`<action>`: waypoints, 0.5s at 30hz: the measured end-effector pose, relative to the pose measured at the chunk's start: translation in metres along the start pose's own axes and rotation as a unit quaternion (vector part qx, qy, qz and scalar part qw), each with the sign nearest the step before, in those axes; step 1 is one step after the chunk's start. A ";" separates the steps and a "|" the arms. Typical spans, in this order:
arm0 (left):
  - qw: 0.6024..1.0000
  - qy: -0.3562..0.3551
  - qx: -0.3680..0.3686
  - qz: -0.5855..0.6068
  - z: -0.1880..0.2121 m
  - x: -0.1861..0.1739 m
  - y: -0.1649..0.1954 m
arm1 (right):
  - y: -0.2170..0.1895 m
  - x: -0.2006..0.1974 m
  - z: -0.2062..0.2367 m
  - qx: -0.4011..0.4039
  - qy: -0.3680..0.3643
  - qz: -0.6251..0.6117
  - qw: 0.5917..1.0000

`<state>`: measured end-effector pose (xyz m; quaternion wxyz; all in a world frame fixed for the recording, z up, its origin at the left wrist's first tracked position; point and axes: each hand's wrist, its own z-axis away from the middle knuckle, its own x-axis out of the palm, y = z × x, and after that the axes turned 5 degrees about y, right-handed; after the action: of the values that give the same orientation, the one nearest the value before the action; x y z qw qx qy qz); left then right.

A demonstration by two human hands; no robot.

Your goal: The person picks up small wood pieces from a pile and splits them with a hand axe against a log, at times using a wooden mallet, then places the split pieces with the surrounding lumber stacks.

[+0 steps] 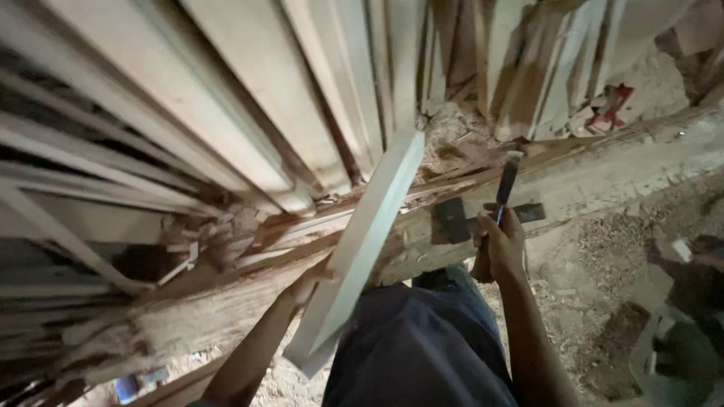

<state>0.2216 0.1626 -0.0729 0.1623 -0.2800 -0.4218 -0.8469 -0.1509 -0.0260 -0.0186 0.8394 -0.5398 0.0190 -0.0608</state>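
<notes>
My right hand (498,245) grips a chisel (506,181) over the log (603,181), my left hand (308,285) steadying a pale plank (369,234).

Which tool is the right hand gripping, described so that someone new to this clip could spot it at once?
Find the long rough timber beam running across the picture, in front of the stacked pale planks. Near its middle, the right hand grips a hatchet whose narrow dark blade stands up above the fist. Unlike the pale flat board beside it, it is dark and metallic.
</notes>
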 end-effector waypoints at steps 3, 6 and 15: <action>0.997 -0.017 0.009 0.079 -0.065 0.048 0.019 | -0.007 -0.031 -0.016 0.035 0.059 0.023 0.997; 0.985 -0.011 0.041 0.166 -0.151 0.097 0.029 | -0.015 -0.061 -0.031 0.037 0.063 0.000 0.997; 0.908 0.051 0.178 0.375 -0.456 0.183 0.068 | -0.047 -0.160 -0.091 0.133 0.100 0.034 0.985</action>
<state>-0.0420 -0.2517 -0.1408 0.5365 -0.3406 -0.4210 -0.6472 -0.3225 -0.1080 -0.0196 0.8991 -0.4135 0.1132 -0.0883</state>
